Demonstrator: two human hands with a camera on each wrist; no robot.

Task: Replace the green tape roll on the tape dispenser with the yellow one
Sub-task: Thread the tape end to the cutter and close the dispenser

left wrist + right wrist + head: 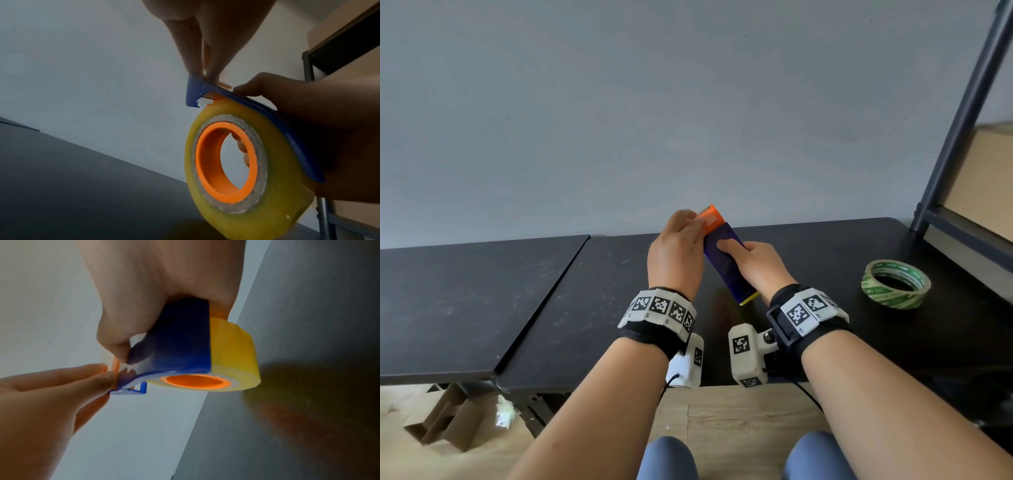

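The blue tape dispenser (726,263) is held in the air above the black table (585,301). The yellow tape roll (267,207) sits on its orange hub (207,164). My right hand (755,267) grips the dispenser's blue body (180,340), thumb on top. My left hand (676,253) pinches the orange cutter end (710,217) with its fingertips (211,74). The green tape roll (895,282) lies flat on the table to the right, apart from both hands.
A dark metal shelf frame (962,116) with a cardboard box (983,178) stands at the right. A second black table (465,291) adjoins on the left. Folded cardboard (445,425) lies on the wooden floor below.
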